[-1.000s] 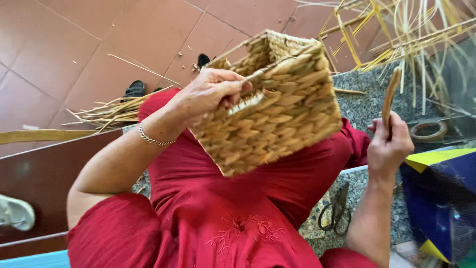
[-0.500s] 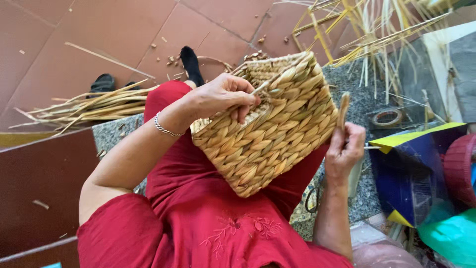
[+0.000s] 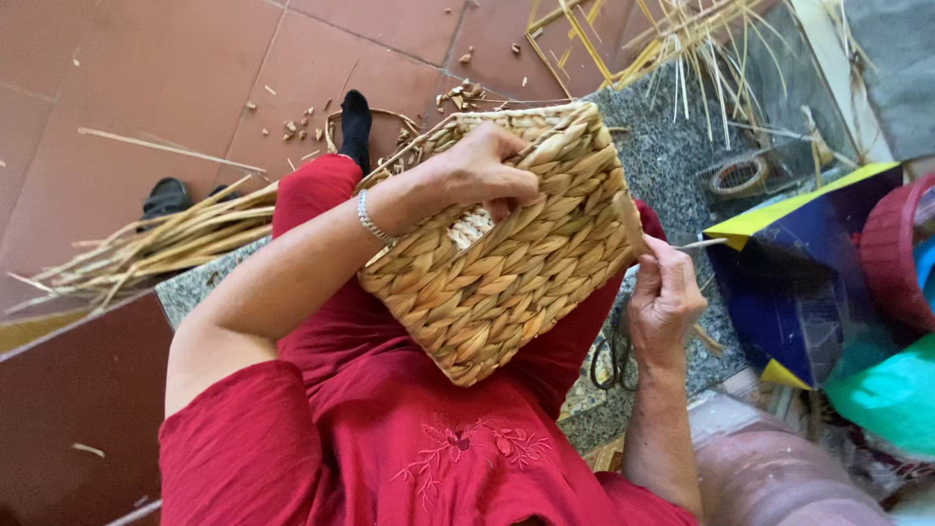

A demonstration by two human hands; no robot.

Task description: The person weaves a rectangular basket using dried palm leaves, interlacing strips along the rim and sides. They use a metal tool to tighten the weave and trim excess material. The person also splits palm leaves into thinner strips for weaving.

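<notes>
The basket (image 3: 506, 253) is sitting tilted on the person's lap, over the red dress (image 3: 390, 429), its woven side facing the camera and its rim pointing away towards the floor (image 3: 146, 78). The left hand (image 3: 482, 170) is gripping the top edge, fingers curling over the rim and down onto the weave near a small pale gap in the braid. The right hand (image 3: 665, 297) is touching the basket's right edge, pinching a thin stick (image 3: 703, 244) between thumb and fingers, its tip poking out to the right. A bracelet (image 3: 370, 219) is circling the left wrist.

Just beyond the basket's lower right corner, scissors (image 3: 614, 356) are lying on the grey stone slab (image 3: 672, 156). To the right, things are crowding in: a blue and yellow bag (image 3: 789, 273), a red tub (image 3: 891, 253) and a green one (image 3: 891, 394). A tape roll (image 3: 738, 177) is resting farther up the slab, beside loose yellow straw (image 3: 682, 49). On the left a straw bundle (image 3: 146, 248) is lying across the tiles, with open floor past it.
</notes>
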